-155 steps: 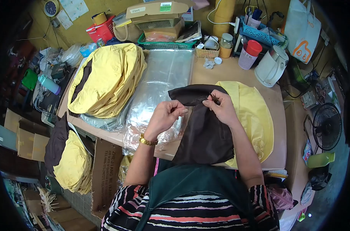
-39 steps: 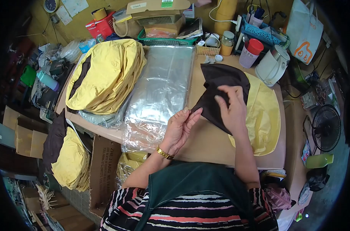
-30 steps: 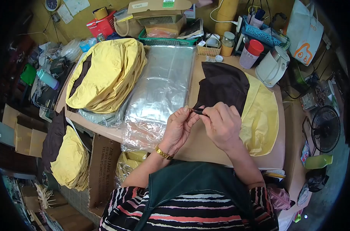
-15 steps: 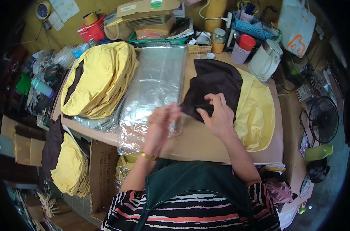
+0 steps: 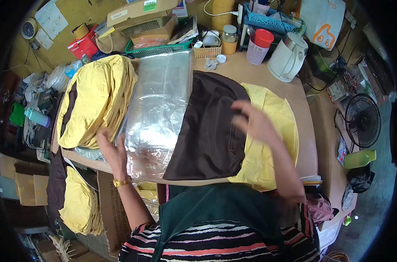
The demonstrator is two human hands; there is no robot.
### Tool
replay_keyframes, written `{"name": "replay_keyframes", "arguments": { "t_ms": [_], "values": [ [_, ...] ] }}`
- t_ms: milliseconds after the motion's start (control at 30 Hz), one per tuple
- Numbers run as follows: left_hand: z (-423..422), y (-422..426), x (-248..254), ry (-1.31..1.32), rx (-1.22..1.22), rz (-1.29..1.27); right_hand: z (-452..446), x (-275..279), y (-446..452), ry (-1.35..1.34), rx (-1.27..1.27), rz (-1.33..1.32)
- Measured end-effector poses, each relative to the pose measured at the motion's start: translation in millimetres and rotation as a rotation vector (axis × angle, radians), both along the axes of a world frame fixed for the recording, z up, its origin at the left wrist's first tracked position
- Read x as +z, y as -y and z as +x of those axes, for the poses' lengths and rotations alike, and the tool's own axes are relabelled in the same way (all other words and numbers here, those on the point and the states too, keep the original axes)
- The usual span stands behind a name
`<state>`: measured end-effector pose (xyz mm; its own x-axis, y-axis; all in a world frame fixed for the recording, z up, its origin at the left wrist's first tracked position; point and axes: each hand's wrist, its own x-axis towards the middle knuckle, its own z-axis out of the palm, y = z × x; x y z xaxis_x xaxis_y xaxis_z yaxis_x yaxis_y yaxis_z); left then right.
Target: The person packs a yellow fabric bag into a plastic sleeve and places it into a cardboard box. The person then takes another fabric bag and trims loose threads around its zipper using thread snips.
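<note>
A dark brown and yellow fabric piece lies spread on the table, its brown part (image 5: 207, 126) on the left and its yellow part (image 5: 277, 139) on the right. Over the border of the two colours is my right hand (image 5: 257, 122), blurred, fingers apart and holding nothing. My left hand (image 5: 112, 150), with a gold watch at the wrist, is at the lower right edge of the yellow fabric stack (image 5: 98, 98), fingers apart. Between the stack and the brown fabric lie clear plastic bags (image 5: 159, 96).
A kettle (image 5: 288, 56), a red-topped cup (image 5: 259, 47), a jar (image 5: 229, 39) and a green basket (image 5: 159, 51) line the back of the table (image 5: 305, 131). More yellow and brown fabric (image 5: 78, 201) hangs at lower left. A fan (image 5: 363, 120) stands at right.
My left hand has let go of the brown fabric and moved left to the yellow stack. The brown part now lies flat, reaching the front table edge. The view has shifted.
</note>
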<state>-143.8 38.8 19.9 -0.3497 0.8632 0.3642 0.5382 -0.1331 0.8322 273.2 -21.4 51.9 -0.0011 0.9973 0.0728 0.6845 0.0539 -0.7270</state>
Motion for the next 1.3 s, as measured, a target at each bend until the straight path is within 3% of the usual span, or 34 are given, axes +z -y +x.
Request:
{"name": "replay_keyframes", "arguments": {
  "t_ms": [33, 100, 167, 233, 267, 300, 367, 433, 467, 533, 567, 600, 633, 667, 733, 800, 867, 900, 1000, 1033, 1100, 1133, 1233, 1300],
  "values": [
    [19, 4, 22, -0.488, 0.13, 0.281, 29, -13, -30, -0.022, -0.054, 0.095],
    [23, 8, 18, -0.786, 0.047, 0.476, 86, -46, -98, 0.205, -0.203, 0.067],
    [40, 18, 6, -0.157, -0.3, -0.187, 118, -72, -145, 0.287, -0.297, -0.009],
    [74, 34, 14, -0.319, -0.511, -0.463, 124, -87, -171, 0.347, -0.309, -0.041],
    [82, 38, 4, -0.379, -0.654, -0.365, 126, -92, -178, 0.409, -0.316, -0.067],
    [95, 47, 16, -0.461, -0.671, -0.521, 119, -91, -179, 0.409, -0.315, -0.07],
    [100, 53, 22, -0.563, -0.716, -0.61, 89, -84, -183, 0.639, -0.431, 0.193],
    [96, 53, 18, -0.602, -0.739, -0.622, 64, -84, -194, 0.357, -0.325, 0.29],
    [90, 51, 14, -0.611, -0.844, -0.609, 48, -85, -192, 0.356, -0.324, 0.286],
    [83, 49, 15, -0.618, -0.938, -0.582, 14, -66, -180, 0.056, -0.175, 0.146],
    [79, 48, 21, -0.609, -0.996, -0.61, 16, -60, -182, 0.055, -0.17, 0.159],
    [75, 47, 29, -0.601, -1.052, -0.636, 21, -53, -183, 0.207, 0.163, -0.016],
    [68, 44, 43, -0.451, -1.077, -0.721, 24, -41, -180, 0.36, 0.492, -0.194],
    [56, 48, 46, -0.458, -1.068, -0.706, 31, -27, -174, 0.365, 0.494, -0.176],
    [26, 55, 48, 0.674, -1.16, -0.122, 33, 43, -144, -0.62, 0.539, -0.184],
    [15, 38, 39, 1.365, -0.836, -0.052, 29, 107, -145, -0.849, 0.18, 0.051],
    [24, 9, 82, 1.358, -0.92, 0.119, 41, 134, -205, -0.528, 0.036, 0.348],
    [26, -5, 112, 1.397, -0.986, 0.186, 33, 167, -197, -0.664, 0.134, 0.476],
    [53, 6, 233, 1.167, -1.819, 0.437, 19, 239, -176, -0.866, 0.377, 0.741],
    [50, 9, 250, 1.077, -1.85, 0.426, 21, 251, -168, -0.854, 0.385, 0.787],
    [66, 31, 273, 0.981, -1.268, 0.575, 33, 265, -148, -0.806, 0.366, 0.836],
    [87, 47, 276, 0.923, -0.653, 0.676, 44, 262, -140, -0.771, 0.338, 0.847],
    [95, 29, 232, 0.125, -1.409, 0.579, 74, 201, -118, -0.637, 0.16, 0.738],
    [120, 52, 180, -0.368, -1.015, 0.49, 83, 116, -99, -0.559, -0.052, 0.53]
  ]
}}
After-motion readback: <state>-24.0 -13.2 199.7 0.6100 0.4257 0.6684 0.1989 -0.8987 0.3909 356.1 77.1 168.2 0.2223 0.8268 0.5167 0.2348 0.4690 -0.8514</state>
